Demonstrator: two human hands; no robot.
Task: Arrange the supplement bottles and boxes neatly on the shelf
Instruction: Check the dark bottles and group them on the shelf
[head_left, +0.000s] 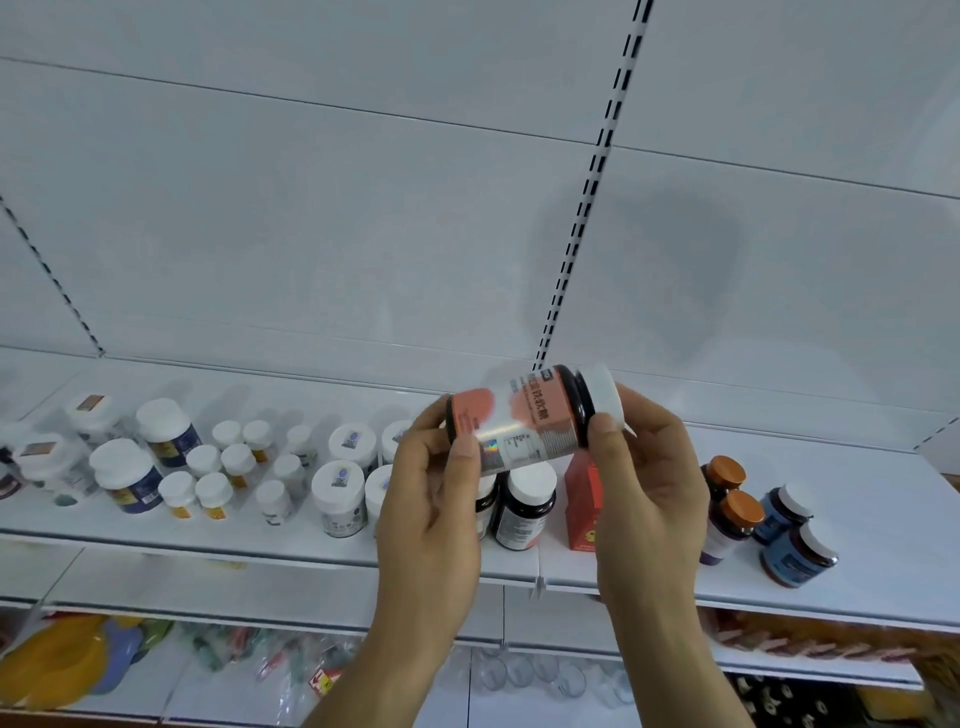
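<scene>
My left hand (436, 499) and right hand (644, 467) grip a bottle (530, 415) sideways between them above the shelf (857, 519), its long axis level, white cap pointing right, base left, other bottles (524, 506) behind.

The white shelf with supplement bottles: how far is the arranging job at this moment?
Mostly done: on the white shelf, white-capped bottles stand upright in rows at left, and the orange-capped bottles and blue bottles at right. In hand: the left hand and right hand hold a dark bottle with salmon label sideways. Left: standing it up, perhaps near the red box.
</scene>
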